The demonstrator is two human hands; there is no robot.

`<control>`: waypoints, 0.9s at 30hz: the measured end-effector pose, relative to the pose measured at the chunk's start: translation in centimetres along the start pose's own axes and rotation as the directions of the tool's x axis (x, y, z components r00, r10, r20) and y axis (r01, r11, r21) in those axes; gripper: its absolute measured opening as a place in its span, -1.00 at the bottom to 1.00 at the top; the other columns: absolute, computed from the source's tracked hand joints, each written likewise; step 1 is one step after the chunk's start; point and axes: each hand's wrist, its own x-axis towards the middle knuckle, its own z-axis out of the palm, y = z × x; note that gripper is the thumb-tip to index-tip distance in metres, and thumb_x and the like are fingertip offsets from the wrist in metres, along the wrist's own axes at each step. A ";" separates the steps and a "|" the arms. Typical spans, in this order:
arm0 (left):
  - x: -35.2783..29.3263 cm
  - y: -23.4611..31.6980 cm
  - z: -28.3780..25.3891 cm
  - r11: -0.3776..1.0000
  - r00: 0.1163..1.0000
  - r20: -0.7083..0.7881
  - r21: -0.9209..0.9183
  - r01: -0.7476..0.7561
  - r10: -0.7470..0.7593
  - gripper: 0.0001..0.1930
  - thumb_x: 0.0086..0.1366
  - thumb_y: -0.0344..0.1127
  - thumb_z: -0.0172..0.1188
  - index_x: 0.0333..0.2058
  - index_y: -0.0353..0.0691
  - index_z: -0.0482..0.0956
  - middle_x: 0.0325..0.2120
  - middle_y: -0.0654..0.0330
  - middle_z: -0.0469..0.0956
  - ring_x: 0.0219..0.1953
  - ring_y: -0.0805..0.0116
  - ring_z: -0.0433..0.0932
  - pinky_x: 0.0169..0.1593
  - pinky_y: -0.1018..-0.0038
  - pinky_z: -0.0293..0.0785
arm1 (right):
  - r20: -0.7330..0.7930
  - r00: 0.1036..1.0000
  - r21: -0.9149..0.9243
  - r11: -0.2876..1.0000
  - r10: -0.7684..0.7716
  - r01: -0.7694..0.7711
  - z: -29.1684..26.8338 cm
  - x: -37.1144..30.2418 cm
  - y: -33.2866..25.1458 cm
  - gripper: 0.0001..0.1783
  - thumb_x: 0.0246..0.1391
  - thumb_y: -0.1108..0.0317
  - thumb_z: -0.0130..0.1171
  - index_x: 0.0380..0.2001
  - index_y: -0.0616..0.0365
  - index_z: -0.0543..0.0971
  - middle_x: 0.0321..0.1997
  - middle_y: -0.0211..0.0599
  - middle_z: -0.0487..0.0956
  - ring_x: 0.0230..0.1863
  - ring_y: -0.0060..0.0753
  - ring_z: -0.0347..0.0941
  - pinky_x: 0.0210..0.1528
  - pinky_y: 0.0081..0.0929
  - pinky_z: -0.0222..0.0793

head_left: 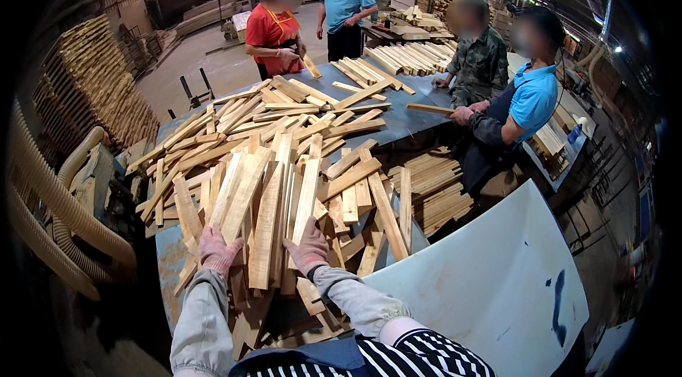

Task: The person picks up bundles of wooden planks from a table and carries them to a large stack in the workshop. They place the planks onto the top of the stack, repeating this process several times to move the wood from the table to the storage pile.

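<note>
A pale ribbed hose (50, 199) curls at the far left beside a metal table (167, 256) heaped with short wooden slats. The gloved left hand (217, 249) curls over the near ends of a gathered bundle of slats (266, 199), the gloved right hand (307, 248) pressing flat on the same ends, fingers spread. The bundle's long axis runs away from both hands. Four workers sort slats at the far side, a white board (490, 285) leaning at right
</note>
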 end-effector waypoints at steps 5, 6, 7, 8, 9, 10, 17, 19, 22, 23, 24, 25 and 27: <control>-0.3 -0.1 -0.1 1.000 1.000 -0.010 0.012 0.008 -0.008 0.05 0.09 0.25 0.44 0.42 -0.22 0.23 0.39 -0.07 0.22 0.41 -0.08 0.22 0.44 0.18 0.21 | -0.001 1.000 -0.010 1.000 -0.002 0.002 0.4 0.0 -0.1 0.31 -0.01 -0.41 0.30 0.46 0.26 -0.08 0.18 0.15 0.44 0.20 0.05 0.39 0.27 -0.09 0.27; -0.4 -0.1 -0.1 1.000 1.000 -0.013 0.010 0.010 -0.010 0.05 0.09 0.25 0.44 0.42 -0.22 0.23 0.40 -0.07 0.21 0.42 -0.08 0.21 0.44 0.18 0.20 | -0.012 1.000 -0.008 1.000 -0.007 0.007 0.5 0.0 -0.1 0.31 -0.01 -0.40 0.31 0.46 0.27 -0.08 0.18 0.15 0.45 0.20 0.06 0.39 0.27 -0.09 0.27; -0.3 -0.3 0.0 1.000 1.000 -0.013 0.013 0.013 -0.013 0.05 0.10 0.25 0.44 0.42 -0.22 0.22 0.41 -0.08 0.20 0.43 -0.09 0.19 0.45 0.18 0.18 | -0.022 1.000 -0.005 1.000 -0.013 0.013 0.5 0.0 -0.1 0.31 -0.01 -0.40 0.31 0.46 0.27 -0.08 0.18 0.14 0.45 0.20 0.06 0.40 0.28 -0.09 0.28; -0.1 -0.5 0.2 1.000 1.000 -0.013 0.016 0.015 -0.015 0.05 0.10 0.24 0.44 0.43 -0.22 0.22 0.42 -0.08 0.19 0.44 -0.09 0.18 0.46 0.18 0.17 | -0.033 0.999 -0.002 1.000 -0.020 0.020 0.6 -0.1 -0.2 0.31 -0.01 -0.39 0.32 0.46 0.27 -0.08 0.18 0.14 0.45 0.20 0.06 0.40 0.28 -0.09 0.28; 0.0 -0.7 0.4 1.000 1.000 -0.013 0.019 0.018 -0.017 0.05 0.11 0.24 0.44 0.43 -0.22 0.21 0.43 -0.09 0.17 0.45 -0.09 0.16 0.47 0.18 0.15 | -0.044 0.999 -0.003 1.000 -0.028 0.028 0.7 -0.1 -0.2 0.31 -0.01 -0.40 0.32 0.46 0.27 -0.08 0.18 0.14 0.45 0.20 0.06 0.40 0.28 -0.09 0.28; 0.0 -0.6 0.3 1.000 1.000 -0.004 0.014 0.021 -0.021 0.06 0.11 0.24 0.44 0.43 -0.23 0.21 0.44 -0.09 0.16 0.46 -0.09 0.15 0.48 0.18 0.14 | -0.059 0.998 -0.004 0.999 -0.032 0.032 0.8 0.0 -0.1 0.31 -0.01 -0.40 0.32 0.46 0.27 -0.08 0.18 0.13 0.45 0.20 0.06 0.40 0.28 -0.10 0.28; -0.2 0.0 -0.2 0.999 0.998 0.037 0.004 0.046 -0.047 0.06 0.12 0.24 0.42 0.45 -0.23 0.19 0.46 -0.10 0.12 0.48 -0.09 0.11 0.50 0.17 0.10 | 0.010 1.000 -0.008 1.000 -0.018 0.018 0.1 -0.1 0.0 0.35 -0.01 -0.46 0.26 0.49 0.29 -0.10 0.22 0.13 0.43 0.19 0.05 0.39 0.27 -0.10 0.28; -0.2 -0.2 -0.1 0.999 0.999 0.030 0.000 0.044 -0.044 0.06 0.12 0.23 0.43 0.45 -0.23 0.19 0.45 -0.12 0.13 0.47 -0.12 0.12 0.49 0.16 0.11 | 0.026 1.000 -0.017 1.000 -0.011 0.011 0.1 0.0 -0.1 0.36 0.00 -0.47 0.24 0.50 0.29 -0.12 0.23 0.14 0.43 0.19 0.05 0.39 0.26 -0.10 0.29; -0.3 -0.3 0.0 0.999 0.999 0.017 -0.001 0.033 -0.033 0.07 0.12 0.22 0.43 0.45 -0.25 0.18 0.44 -0.13 0.15 0.45 -0.14 0.13 0.48 0.15 0.12 | -0.009 1.000 -0.019 1.000 -0.018 0.018 0.7 0.0 0.0 0.35 -0.01 -0.45 0.26 0.50 0.29 -0.11 0.23 0.14 0.43 0.20 0.06 0.40 0.26 -0.07 0.29; -0.3 0.1 -0.2 1.000 0.999 0.022 0.002 0.030 -0.030 0.06 0.12 0.24 0.42 0.44 -0.26 0.19 0.44 -0.12 0.15 0.46 -0.11 0.13 0.49 0.17 0.11 | -0.031 0.999 -0.019 1.000 -0.022 0.021 0.9 0.1 0.2 0.35 -0.01 -0.43 0.28 0.50 0.28 -0.11 0.23 0.14 0.43 0.21 0.07 0.40 0.26 -0.06 0.29; -0.4 0.4 -0.5 1.000 0.999 0.027 0.006 0.027 -0.027 0.06 0.12 0.25 0.41 0.44 -0.26 0.20 0.44 -0.11 0.15 0.47 -0.09 0.13 0.49 0.19 0.11 | -0.026 1.000 0.004 1.000 -0.017 0.017 1.0 0.1 0.5 0.34 -0.01 -0.41 0.30 0.49 0.28 -0.10 0.23 0.15 0.44 0.21 0.09 0.40 0.26 -0.05 0.29; -0.5 0.4 -0.7 1.000 0.999 0.031 -0.001 0.025 -0.025 0.06 0.12 0.25 0.41 0.44 -0.27 0.20 0.44 -0.11 0.15 0.47 -0.09 0.13 0.49 0.19 0.11 | -0.015 1.000 0.030 0.999 -0.018 0.018 0.5 0.0 0.3 0.33 -0.02 -0.39 0.32 0.48 0.27 -0.09 0.22 0.16 0.44 0.22 0.10 0.40 0.27 -0.04 0.29; -0.7 0.2 -1.1 1.000 0.999 0.041 -0.014 0.020 -0.020 0.06 0.13 0.25 0.41 0.44 -0.27 0.20 0.43 -0.12 0.16 0.47 -0.08 0.13 0.49 0.19 0.11 | -0.012 1.000 0.073 0.997 -0.017 0.017 -0.4 -0.3 -0.3 0.29 -0.04 -0.31 0.38 0.46 0.25 -0.06 0.22 0.18 0.45 0.24 0.16 0.39 0.28 0.00 0.29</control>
